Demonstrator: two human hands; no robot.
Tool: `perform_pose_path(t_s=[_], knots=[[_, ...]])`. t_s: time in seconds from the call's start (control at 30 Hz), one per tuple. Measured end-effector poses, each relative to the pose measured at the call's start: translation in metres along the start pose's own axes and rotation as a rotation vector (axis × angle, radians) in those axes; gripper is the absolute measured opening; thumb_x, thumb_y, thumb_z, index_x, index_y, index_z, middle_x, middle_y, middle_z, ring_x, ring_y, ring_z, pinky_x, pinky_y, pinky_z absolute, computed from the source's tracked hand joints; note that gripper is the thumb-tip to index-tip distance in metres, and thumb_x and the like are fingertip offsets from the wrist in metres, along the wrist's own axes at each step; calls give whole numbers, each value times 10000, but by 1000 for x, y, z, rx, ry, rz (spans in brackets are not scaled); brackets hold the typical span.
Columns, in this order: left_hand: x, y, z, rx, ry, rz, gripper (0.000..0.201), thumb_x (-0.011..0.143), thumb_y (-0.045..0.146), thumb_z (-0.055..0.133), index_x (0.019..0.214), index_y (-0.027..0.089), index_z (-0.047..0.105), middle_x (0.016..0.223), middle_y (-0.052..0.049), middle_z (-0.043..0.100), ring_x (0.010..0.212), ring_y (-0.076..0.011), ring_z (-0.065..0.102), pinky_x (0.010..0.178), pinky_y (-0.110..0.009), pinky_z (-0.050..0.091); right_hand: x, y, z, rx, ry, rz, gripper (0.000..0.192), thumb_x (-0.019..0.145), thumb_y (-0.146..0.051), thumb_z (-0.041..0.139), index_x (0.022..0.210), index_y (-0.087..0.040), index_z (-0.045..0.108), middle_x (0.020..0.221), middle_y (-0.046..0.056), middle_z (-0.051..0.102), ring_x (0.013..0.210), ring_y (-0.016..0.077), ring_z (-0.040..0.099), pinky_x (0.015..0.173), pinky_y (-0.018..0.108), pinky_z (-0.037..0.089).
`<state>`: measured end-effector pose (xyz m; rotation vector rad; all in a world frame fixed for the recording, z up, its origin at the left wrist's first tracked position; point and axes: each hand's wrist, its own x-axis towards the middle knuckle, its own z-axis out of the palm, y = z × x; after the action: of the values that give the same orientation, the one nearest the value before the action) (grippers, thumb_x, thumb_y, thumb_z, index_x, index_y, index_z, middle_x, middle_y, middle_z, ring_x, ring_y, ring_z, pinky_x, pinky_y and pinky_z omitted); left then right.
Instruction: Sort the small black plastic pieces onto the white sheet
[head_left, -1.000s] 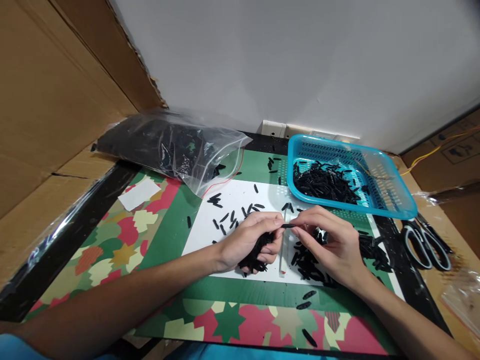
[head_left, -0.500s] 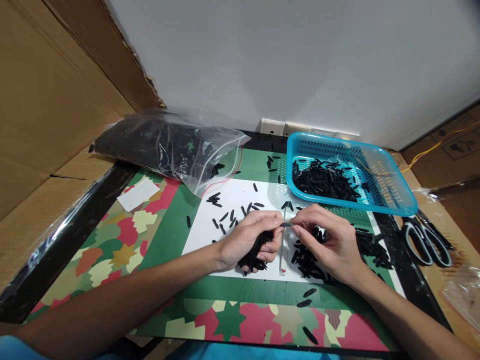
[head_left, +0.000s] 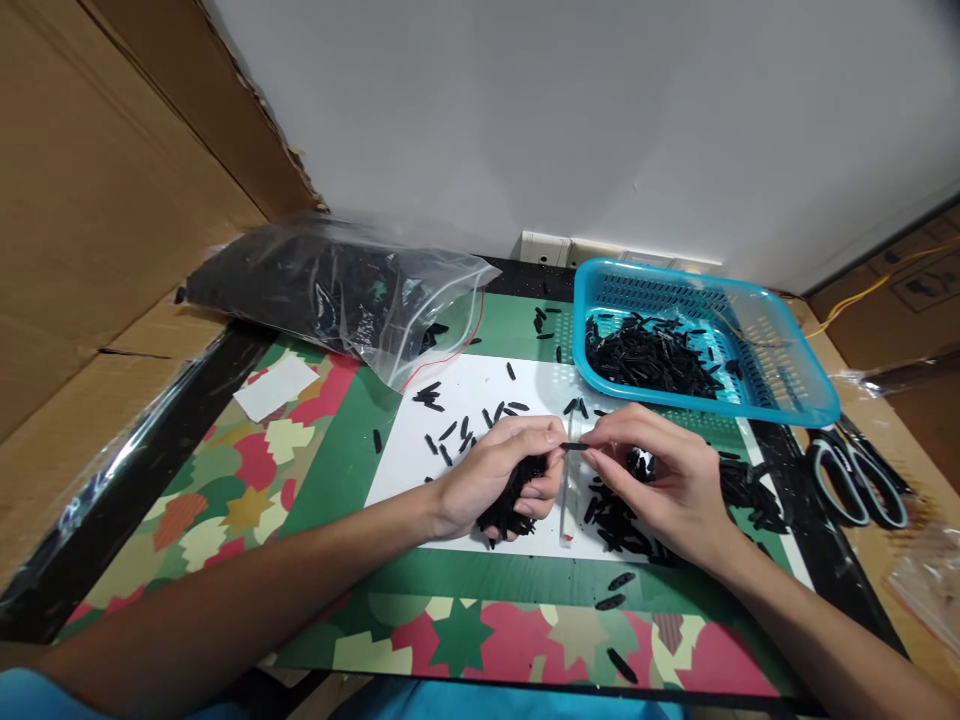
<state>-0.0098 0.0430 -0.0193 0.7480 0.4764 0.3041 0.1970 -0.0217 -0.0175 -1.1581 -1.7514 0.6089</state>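
My left hand (head_left: 499, 475) is curled around a bunch of thin black slivers (head_left: 510, 505), their ends sticking out below the fingers. A single black sliver (head_left: 575, 447) lies level between both hands, its left end at my left thumb and forefinger. My right hand (head_left: 660, 475) pinches its right end between thumb and fingertips. Under the hands is a white sheet (head_left: 405, 460) with loose slivers scattered over it. A clear narrow strip (head_left: 568, 505) lies on the sheet between the hands. More slivers (head_left: 619, 525) are heaped beneath my right hand, which partly hides them.
A blue basket (head_left: 821, 405) holding black slivers stands at the back right. Scissors (head_left: 859, 480) lie at the right edge. A clear zip bag (head_left: 442, 285) full of black material rests back left, near a white paper piece (head_left: 276, 388). Cardboard (head_left: 97, 180) walls the left side.
Both hands keep nearly the same position, with the single sliver still between them. It shows darker now, as if turned slightly. The view has shifted a little.
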Motion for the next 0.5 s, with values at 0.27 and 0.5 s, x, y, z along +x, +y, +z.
perform_pose_path(t_s=[0.27,0.5], knots=[[0,1,-1,10,11,-26,300,1002,416,525,807,192,477,585,60,425,453,-64,374,406,-143,228,0,0,-1,-7,-14,26,98,959,-153,678,1019,-207,734,909,36,704,753,148,625,662,286,507],[0,1,1,13,19,-16,297,987,406,551,798,200,448,575,64,426,445,-60,365,412,-138,227,0,1,0,-14,-14,13,97,967,-167,663,1016,-211,734,912,47,719,778,172,652,671,306,524]])
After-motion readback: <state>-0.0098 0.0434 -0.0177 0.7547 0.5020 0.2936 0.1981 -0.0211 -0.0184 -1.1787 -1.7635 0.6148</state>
